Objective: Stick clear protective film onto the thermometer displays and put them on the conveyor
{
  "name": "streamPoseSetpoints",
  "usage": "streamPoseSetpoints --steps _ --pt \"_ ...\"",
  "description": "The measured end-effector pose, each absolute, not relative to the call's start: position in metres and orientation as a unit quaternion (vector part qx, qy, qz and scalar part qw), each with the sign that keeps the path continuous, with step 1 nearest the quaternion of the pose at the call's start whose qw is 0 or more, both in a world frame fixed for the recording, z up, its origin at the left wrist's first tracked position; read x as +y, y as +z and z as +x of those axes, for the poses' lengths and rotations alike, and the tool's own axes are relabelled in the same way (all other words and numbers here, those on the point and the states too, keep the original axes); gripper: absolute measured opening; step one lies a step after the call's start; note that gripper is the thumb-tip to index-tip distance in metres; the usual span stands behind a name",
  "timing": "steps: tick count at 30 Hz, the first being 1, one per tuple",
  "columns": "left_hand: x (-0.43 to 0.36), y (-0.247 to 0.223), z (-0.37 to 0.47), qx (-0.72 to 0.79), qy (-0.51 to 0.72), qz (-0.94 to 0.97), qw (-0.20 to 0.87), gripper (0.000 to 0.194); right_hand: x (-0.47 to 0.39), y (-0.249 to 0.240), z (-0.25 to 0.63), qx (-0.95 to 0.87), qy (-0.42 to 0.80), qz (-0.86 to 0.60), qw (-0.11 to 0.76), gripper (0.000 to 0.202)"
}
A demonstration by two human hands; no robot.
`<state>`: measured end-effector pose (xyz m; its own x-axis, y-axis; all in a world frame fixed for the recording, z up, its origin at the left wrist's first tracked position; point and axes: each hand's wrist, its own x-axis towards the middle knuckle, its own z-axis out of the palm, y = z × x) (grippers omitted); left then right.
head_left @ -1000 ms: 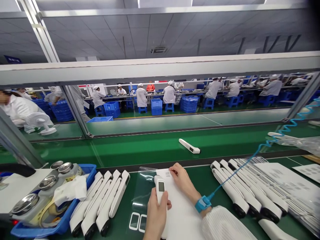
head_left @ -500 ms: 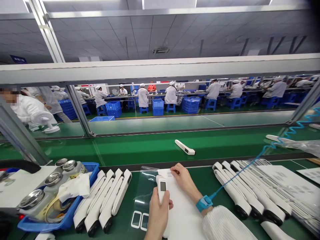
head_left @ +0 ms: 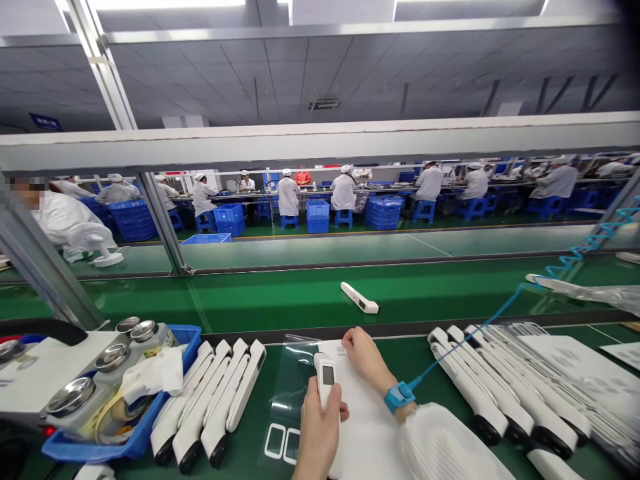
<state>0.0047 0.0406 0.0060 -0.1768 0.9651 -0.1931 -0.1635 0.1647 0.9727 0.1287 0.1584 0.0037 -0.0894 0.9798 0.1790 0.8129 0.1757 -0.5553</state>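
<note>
My left hand [head_left: 323, 423] is wrapped round a white handheld thermometer [head_left: 327, 375] with a small grey display, its screen end pointing away from me. Under it and to its right lies a white sheet [head_left: 367, 427]. My right hand [head_left: 364, 352], with a blue wrist strap [head_left: 399, 397], rests at the sheet's far edge beside some small faint marks. Its thumb and fingers are pinched together; whatever is between them is too small to make out. Left of the thermometer lies a clear film [head_left: 290, 380] with white-outlined rounded frames [head_left: 275, 441].
Rows of white thermometers lie left [head_left: 213, 400] and right [head_left: 505, 387]. A blue tray [head_left: 125, 450] holds metal-lidded bottles and a tape roll. Another thermometer [head_left: 359, 297] lies on the green conveyor belt [head_left: 280, 300]. A coiled blue cord [head_left: 465, 337] runs from my wrist strap.
The thermometer on the belt has shifted left. The view has moved slightly; my left hand keeps its hold, and my right hand stays pinched at the sheet's far edge.
</note>
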Motion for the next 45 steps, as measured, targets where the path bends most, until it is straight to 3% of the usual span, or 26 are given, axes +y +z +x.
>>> streamPoseSetpoints --steps 5,11,17,24,30,33,37,45 --pt "0.04 0.006 0.004 0.549 0.53 0.36 0.537 0.059 0.153 0.005 0.119 -0.737 0.106 -0.629 0.222 0.027" --pt "0.04 0.007 0.004 0.545 0.524 0.368 0.542 0.054 0.141 0.002 0.126 -0.784 0.093 -0.557 0.256 0.025" --pt "0.04 0.008 0.004 0.547 0.527 0.355 0.545 0.06 0.141 0.001 0.129 -0.778 0.148 -0.517 0.326 0.011" --pt "0.039 0.007 0.007 0.542 0.54 0.356 0.536 0.06 0.154 -0.001 0.139 -0.697 0.262 -0.515 0.424 0.019" --pt "0.037 0.016 -0.002 0.5 0.529 0.381 0.571 0.04 0.15 0.018 0.144 -0.649 0.35 -0.47 0.485 0.029" --pt "0.036 0.022 -0.007 0.474 0.525 0.369 0.602 0.03 0.128 0.04 0.138 -0.655 0.424 -0.414 0.468 0.029" --pt "0.035 0.027 -0.007 0.465 0.552 0.339 0.603 0.039 0.094 0.064 0.123 -0.677 0.56 -0.311 0.363 0.022" --pt "0.031 0.025 -0.004 0.466 0.548 0.363 0.592 0.045 0.079 0.054 0.104 -0.73 0.425 -0.366 0.39 0.019"
